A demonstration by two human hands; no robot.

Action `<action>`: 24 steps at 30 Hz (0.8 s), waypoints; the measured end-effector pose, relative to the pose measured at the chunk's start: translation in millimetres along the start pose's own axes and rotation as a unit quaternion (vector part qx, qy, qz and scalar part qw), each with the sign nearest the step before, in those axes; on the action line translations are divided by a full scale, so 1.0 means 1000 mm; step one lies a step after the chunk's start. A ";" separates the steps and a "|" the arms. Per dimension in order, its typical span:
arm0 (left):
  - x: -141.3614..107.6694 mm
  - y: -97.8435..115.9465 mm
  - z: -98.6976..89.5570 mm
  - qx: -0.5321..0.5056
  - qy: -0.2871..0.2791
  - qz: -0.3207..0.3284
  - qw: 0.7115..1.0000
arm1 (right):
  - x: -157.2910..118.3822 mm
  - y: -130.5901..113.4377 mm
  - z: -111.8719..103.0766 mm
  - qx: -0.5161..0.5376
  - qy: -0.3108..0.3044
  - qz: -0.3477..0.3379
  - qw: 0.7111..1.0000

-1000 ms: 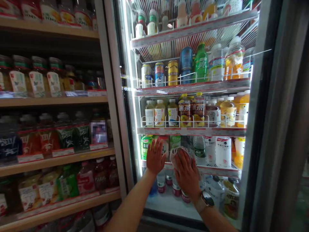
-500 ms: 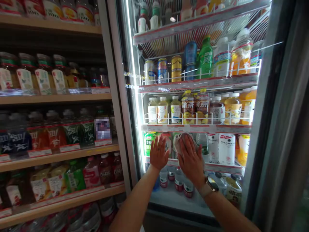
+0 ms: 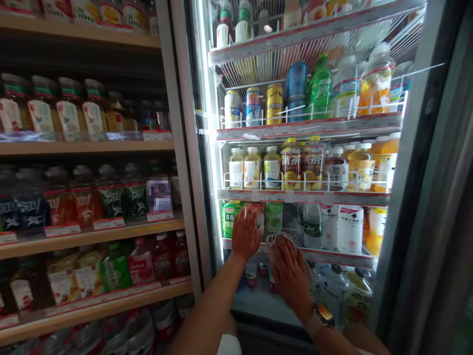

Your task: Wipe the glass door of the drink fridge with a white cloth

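Note:
My left hand (image 3: 246,231) lies flat with its fingers stretched out against the glass door (image 3: 254,301) of a lit drinks fridge. Behind it, partly covered, are green drink packs (image 3: 228,217). Under my right hand (image 3: 290,268) is a pale cloth (image 3: 275,242), bunched and pressed to the same glass by the palm and fingers. This hand sits lower and to the right of the left one, in front of the bottom wire shelf's edge. A watch (image 3: 324,314) is on my right wrist.
Inside the fridge, bottles and cans (image 3: 274,103) stand on several wire shelves. To the left, a wooden shelf unit (image 3: 88,147) carries rows of bottled drinks with price strips. The fridge's dark door frame (image 3: 417,162) rises on the right.
My right hand has slid down the glass with the cloth, uncovering a green pack behind. The left hand stays at nearly the same spot. The view has shifted slightly.

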State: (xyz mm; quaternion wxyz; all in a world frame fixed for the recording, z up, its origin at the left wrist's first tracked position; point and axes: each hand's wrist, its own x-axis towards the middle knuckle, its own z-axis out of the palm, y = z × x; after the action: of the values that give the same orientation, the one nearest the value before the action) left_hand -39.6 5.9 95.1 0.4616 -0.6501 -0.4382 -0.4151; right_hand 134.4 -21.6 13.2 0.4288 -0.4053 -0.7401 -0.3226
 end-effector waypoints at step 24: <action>0.000 -0.001 0.001 -0.018 0.005 -0.001 1.000 | 0.018 -0.007 -0.002 0.020 0.010 -0.014 1.000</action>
State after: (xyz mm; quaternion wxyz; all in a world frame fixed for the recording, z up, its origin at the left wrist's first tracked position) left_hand -40.0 7.2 94.6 0.4516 -0.6562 -0.4288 -0.4261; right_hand 123.4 -20.7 28.7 0.4397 -0.3830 -0.7474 -0.3183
